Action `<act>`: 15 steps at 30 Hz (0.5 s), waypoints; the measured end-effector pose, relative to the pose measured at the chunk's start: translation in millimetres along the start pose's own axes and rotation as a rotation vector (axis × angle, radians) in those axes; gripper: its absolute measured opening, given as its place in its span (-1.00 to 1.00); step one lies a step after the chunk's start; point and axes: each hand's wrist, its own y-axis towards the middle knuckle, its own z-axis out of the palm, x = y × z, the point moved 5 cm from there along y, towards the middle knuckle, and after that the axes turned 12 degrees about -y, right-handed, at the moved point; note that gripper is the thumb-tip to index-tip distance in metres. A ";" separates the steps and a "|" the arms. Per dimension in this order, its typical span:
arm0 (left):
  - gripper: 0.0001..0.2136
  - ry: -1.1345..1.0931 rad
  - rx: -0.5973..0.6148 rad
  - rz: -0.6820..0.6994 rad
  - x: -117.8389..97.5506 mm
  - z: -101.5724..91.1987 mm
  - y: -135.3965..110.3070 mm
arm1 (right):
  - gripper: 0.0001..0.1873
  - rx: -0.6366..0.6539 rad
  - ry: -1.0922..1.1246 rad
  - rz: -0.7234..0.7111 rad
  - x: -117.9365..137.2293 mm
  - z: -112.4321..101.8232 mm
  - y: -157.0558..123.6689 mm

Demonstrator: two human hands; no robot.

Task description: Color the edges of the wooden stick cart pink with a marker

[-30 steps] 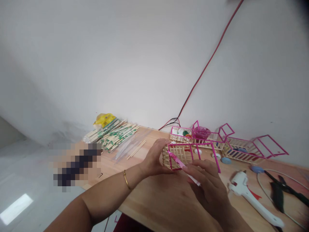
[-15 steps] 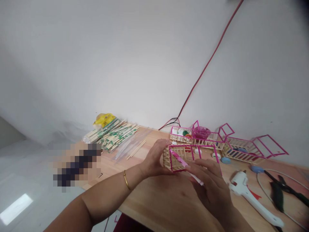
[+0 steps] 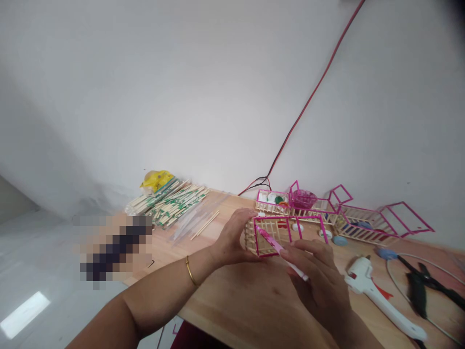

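Marker (image 3: pixel 269 238) in right grip (image 3: pixel 321 274), pink-edged box (image 3: pixel 272 218) in left grip (image 3: pixel 230 240), open tabletop (image 3: pixel 250 293)

The person's bare left forearm (image 3: pixel 160 298) reaches up from the lower left, ending in a left grip (image 3: pixel 232 240) curved into a wide C, thumb lowest. The right grip (image 3: pixel 316 274) enters from the lower right, fingers bent leftward in a writing-like pinch.

Matt wooden stick basket (image 3: pixel 274 230), smooth plastic marker (image 3: pixel 278 247), glossy metal bracelet (image 3: pixel 188 271), matt wall (image 3: pixel 181 97)
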 end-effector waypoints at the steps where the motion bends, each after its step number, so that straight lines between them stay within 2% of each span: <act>1: -0.01 -0.008 0.000 0.010 -0.6 0.3 0.0 | -0.66 0.000 -0.003 -0.006 0.4 0.3 0.6; 9: -0.04 -0.015 -0.029 0.031 -2.1 -2.1 1.4 | -0.75 0.017 0.027 -0.046 3.4 -1.8 2.6; 15: -0.09 -0.046 -0.026 -0.053 1.9 -3.0 1.8 | -0.75 0.006 0.035 -0.042 2.9 -2.1 2.8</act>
